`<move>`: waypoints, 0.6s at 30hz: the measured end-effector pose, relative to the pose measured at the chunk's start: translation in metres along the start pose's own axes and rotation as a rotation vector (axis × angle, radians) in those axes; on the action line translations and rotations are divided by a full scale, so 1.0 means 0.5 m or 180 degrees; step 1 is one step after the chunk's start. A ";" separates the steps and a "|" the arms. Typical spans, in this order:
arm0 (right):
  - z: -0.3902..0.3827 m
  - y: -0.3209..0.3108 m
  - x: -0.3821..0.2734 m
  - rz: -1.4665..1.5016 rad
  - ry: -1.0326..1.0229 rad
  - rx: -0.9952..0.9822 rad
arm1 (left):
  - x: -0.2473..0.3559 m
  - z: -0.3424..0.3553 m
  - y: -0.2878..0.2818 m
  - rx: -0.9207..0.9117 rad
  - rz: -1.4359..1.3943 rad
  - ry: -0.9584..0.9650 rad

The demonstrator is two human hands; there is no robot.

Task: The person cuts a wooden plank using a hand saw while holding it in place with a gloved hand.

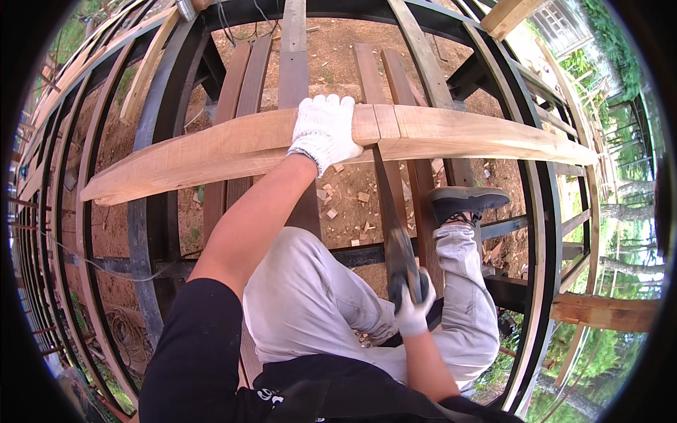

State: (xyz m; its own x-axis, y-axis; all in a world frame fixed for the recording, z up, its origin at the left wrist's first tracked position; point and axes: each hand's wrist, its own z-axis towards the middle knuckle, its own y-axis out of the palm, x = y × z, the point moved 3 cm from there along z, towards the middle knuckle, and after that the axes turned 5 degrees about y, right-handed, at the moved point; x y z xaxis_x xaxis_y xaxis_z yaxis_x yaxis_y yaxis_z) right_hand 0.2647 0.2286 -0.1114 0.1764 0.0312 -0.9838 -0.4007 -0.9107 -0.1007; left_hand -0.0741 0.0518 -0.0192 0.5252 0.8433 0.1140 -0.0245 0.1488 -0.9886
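Observation:
A long pale wooden beam (211, 144) lies crosswise in front of me over the frame. My left hand (326, 132), in a white knit glove, presses on its top face, with the fingers curled over the far edge. Just right of that glove, two lines cross the beam. A handsaw (393, 211) meets the beam's near side by these lines, its blade pointing away from me. My gloved right hand (415, 304) is closed around the saw's dark handle, low and near my bent legs. How deep the blade sits in the wood cannot be seen.
Dark metal joists (166, 106) and brown planks (233, 92) span an open frame above reddish ground. Wood offcuts (363, 197) are scattered below. My dark shoe (469, 202) rests right of the saw. A coiled cable (127, 335) lies at lower left; a thick timber (599, 312) juts in at right.

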 end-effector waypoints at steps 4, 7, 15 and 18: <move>0.324 0.087 -0.008 0.0614 -0.0629 -0.0170 | 0.061 0.026 0.009 0.0026 -0.0074 0.0095; 0.338 0.111 -0.015 -0.0021 -0.0533 -0.0002 | 0.035 0.028 0.011 0.0248 -0.0191 0.0170; -0.094 -0.027 0.006 0.0343 -0.0187 0.0186 | -0.005 -0.007 0.000 0.0140 0.0035 -0.0012; 0.131 -0.005 0.082 -0.0190 -0.0677 0.0544 | 0.053 0.023 -0.007 0.0241 -0.0169 0.0138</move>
State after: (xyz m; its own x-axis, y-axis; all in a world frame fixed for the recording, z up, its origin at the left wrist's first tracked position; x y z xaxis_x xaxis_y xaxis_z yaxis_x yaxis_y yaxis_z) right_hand 0.2142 0.2591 -0.1611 0.0188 0.1847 -0.9826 -0.5444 -0.8224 -0.1650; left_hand -0.0701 0.0794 -0.0115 0.5637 0.8104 0.1599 -0.0591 0.2327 -0.9707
